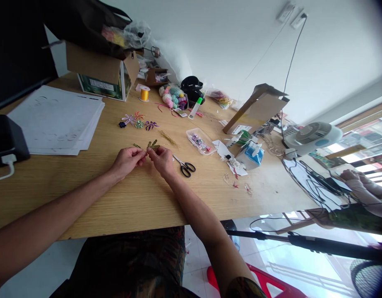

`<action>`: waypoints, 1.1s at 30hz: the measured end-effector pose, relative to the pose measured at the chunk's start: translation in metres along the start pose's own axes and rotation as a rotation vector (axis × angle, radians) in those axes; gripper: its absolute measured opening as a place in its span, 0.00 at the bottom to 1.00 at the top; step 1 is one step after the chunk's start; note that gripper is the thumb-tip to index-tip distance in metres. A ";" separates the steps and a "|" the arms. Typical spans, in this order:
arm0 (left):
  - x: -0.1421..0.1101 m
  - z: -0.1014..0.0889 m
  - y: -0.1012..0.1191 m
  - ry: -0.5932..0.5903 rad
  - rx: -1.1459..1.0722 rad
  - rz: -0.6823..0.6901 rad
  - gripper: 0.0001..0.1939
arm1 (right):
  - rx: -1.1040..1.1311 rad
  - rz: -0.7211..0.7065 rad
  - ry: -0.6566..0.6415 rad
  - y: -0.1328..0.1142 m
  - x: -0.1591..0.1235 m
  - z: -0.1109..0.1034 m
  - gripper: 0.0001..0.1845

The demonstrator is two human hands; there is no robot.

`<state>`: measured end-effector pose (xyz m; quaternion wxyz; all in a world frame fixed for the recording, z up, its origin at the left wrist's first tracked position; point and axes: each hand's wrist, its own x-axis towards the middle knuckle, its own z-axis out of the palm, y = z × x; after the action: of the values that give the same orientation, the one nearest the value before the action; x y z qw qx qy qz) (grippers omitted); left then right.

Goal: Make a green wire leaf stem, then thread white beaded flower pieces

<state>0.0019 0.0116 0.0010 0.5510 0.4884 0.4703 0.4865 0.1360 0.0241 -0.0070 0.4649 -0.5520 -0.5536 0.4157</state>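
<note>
Pinching green looped piece (152,145), both hands (145,160) close together, scissors (186,167) beside.

Both hands (145,159) pinching, fingertips nearly together

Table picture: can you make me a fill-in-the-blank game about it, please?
The handles of the scissors are ____.
The cap of the standing-out little bottle is ____.
The scissors lie nearer to the person's ____ hand than to the other one.
The big white papers lie to the person's ____ side of both hands.

Missing words: black; green; right; left.
</note>
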 end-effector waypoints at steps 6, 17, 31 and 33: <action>0.001 -0.003 0.004 -0.035 -0.250 -0.223 0.09 | 0.032 -0.015 0.009 -0.001 0.000 0.000 0.17; 0.005 -0.007 0.014 -0.121 -0.567 -0.586 0.13 | 0.130 0.000 -0.005 -0.004 -0.002 -0.002 0.16; 0.004 -0.008 0.007 -0.118 -0.266 -0.179 0.10 | 0.034 -0.001 0.026 -0.005 0.000 -0.004 0.19; 0.005 -0.009 0.005 -0.108 -0.142 -0.054 0.12 | 0.037 0.008 0.031 -0.005 0.000 -0.004 0.18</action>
<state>-0.0070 0.0173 0.0048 0.6216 0.4607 0.4175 0.4764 0.1387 0.0233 -0.0012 0.4819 -0.5517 -0.5364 0.4191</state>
